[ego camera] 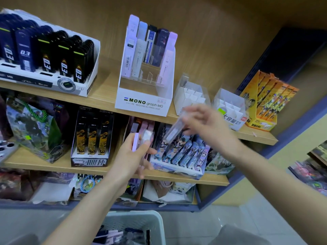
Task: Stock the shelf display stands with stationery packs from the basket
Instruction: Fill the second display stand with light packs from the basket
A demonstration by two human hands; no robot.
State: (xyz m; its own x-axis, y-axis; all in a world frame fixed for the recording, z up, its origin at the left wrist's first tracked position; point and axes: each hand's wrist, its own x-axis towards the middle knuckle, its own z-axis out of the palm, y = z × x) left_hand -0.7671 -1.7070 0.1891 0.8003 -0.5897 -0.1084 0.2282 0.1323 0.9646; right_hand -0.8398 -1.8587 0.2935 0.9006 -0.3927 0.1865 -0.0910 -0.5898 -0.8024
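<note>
Tan wood-grain shelf boards (106, 96) span the view. A white perforated plastic basket (155, 221), at 6 o'clock, holds dark and lilac packs. A white cardboard MONO display stand (144, 103), at 12 o'clock on the upper board, carries slim upright lead cases behind clear dividers. The left hand (131, 156), forearm rising from 7 o'clock, curls its fingers round a flat lilac pack (135, 142). The right hand (203, 121), reaching in from 4 o'clock, pinches a slim translucent pack (174, 129), tilted and motion-blurred, just below the stand.
</note>
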